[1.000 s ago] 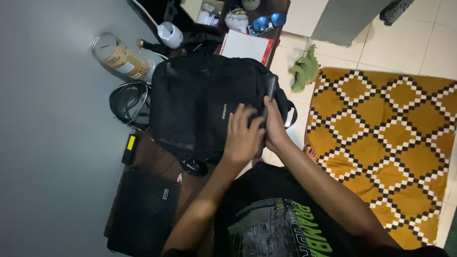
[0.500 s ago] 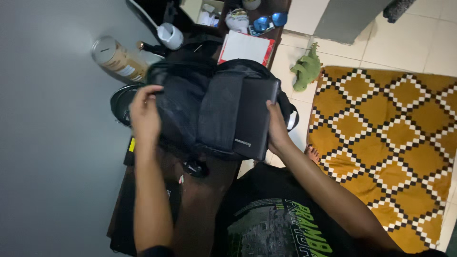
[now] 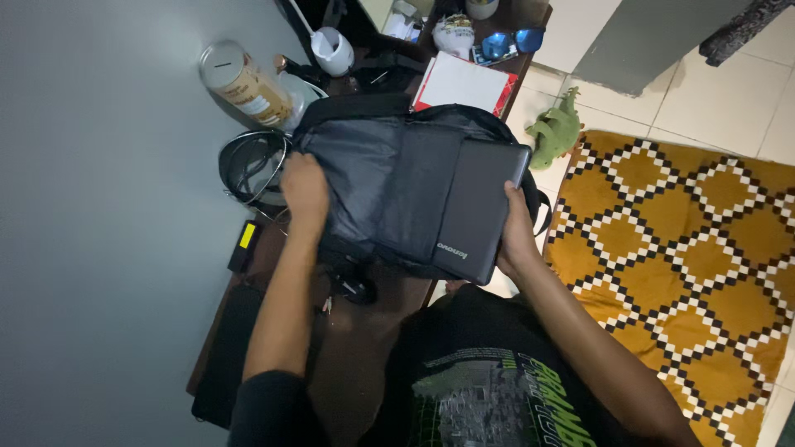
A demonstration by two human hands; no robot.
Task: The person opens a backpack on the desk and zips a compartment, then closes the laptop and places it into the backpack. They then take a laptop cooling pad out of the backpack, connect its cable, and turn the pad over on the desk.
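Your right hand (image 3: 517, 240) has its grip closed on the near right edge of the grey laptop (image 3: 480, 203), which lies half inside the open black backpack (image 3: 373, 178) on the dark wooden counter (image 3: 364, 331); your left hand (image 3: 305, 189) is clamped on the bag's left side, holding the mouth spread. The step in hand looks like the laptop's passage through the bag's main opening, with its far end against the inner sleeve; whichever way it travels, the move calls for keeping the laptop flat and in line with the sleeve, and the left grip firm so the fabric does not fold across it.

Mind the edges; the bag overhangs the counter's right side, and the laptop's near corner hangs over the tiled floor (image 3: 712, 91) beside the yellow checked rug (image 3: 687, 240). Room is tight on the left, where a cylindrical tin (image 3: 248, 83) and coiled cable (image 3: 252, 165) sit just beside the bag; beyond it lie a white notebook (image 3: 460, 83) and blue sunglasses (image 3: 509, 43); the open space is toward you and to the right.
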